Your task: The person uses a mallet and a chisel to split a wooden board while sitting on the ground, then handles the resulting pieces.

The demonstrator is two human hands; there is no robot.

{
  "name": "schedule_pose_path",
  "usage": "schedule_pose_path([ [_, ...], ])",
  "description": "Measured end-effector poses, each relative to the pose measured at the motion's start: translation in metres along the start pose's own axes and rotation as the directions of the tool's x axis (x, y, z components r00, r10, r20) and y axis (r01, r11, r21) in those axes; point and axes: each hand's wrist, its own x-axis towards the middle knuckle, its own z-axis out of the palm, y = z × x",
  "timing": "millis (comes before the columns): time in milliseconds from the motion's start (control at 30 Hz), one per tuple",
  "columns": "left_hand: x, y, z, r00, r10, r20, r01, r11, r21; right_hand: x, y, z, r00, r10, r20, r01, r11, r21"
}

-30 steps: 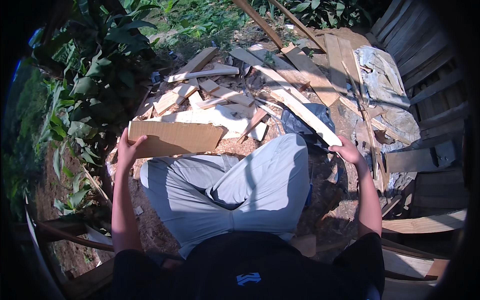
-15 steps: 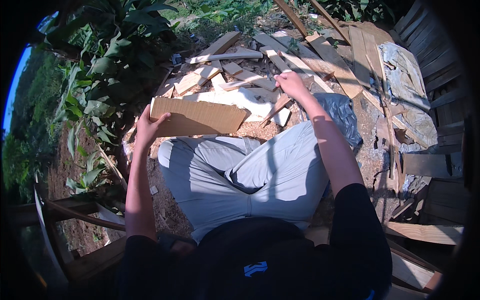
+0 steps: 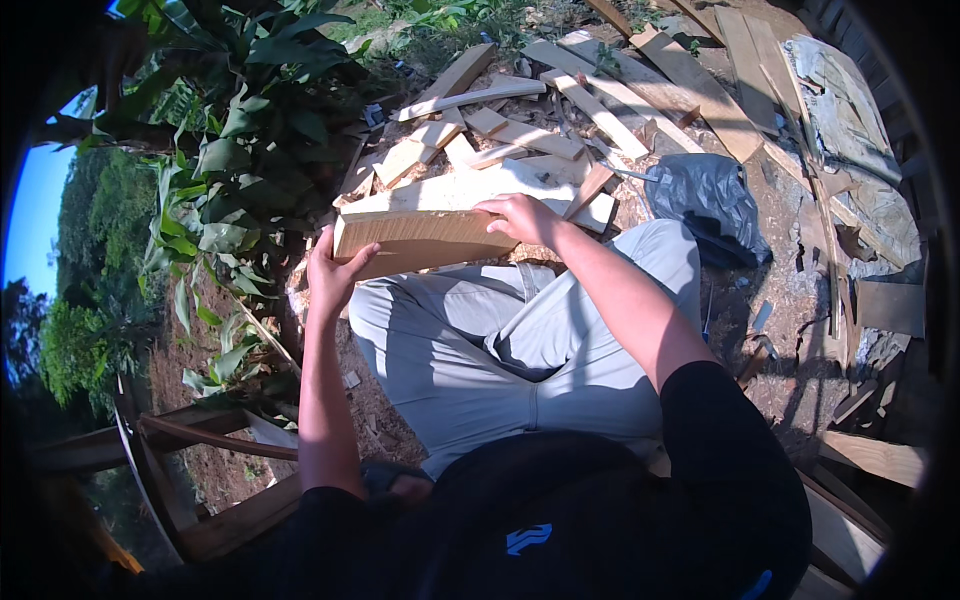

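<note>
A wooden board with a pale upper edge is held on its long side just beyond my crossed legs. My left hand grips its left end, the thumb across the face turned toward me. At the right end, my right hand closes over the upper edge, fingers bent onto the wood. The board's far side and lower edge are partly hidden. Beyond it lies a pale, sunlit plank, and a narrow brown wood piece rests just past my right hand.
Several wood offcuts and shavings cover the ground ahead. A dark plastic bag sits by my right knee, with long planks beyond. Leafy plants border the left; a weathered sheet lies at the far right.
My right hand has come left and nearer, from above the offcuts onto the board's right end. My left hand still grips the other end. The whole view has shifted somewhat.
</note>
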Motion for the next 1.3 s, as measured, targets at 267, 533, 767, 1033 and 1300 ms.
schedule_pose_path([
  [267,-0.014,-0.023,-0.003,0.997,-0.063,-0.051,0.058,0.993,-0.106,0.001,-0.007,0.024,0.962,-0.119,-0.245,0.127,0.992,0.019],
  [533,-0.028,-0.021,-0.001,0.995,-0.083,-0.049,0.076,0.989,-0.124,0.001,-0.018,-0.001,0.991,0.006,-0.131,0.005,0.996,0.085],
  [767,-0.02,-0.012,0.004,0.994,-0.083,-0.073,0.072,0.987,-0.147,-0.007,-0.002,0.019,0.954,0.3,-0.017,-0.3,0.949,-0.095],
  [1033,-0.006,-0.014,-0.001,0.99,-0.114,-0.083,0.109,0.993,-0.055,-0.012,0.043,0.024,0.856,0.512,0.067,-0.494,0.85,-0.183],
  [1300,-0.007,-0.01,-0.006,0.998,-0.059,0.004,0.059,0.994,-0.097,-0.015,0.067,0.011,0.915,0.395,0.087,-0.398,0.917,0.021],
])
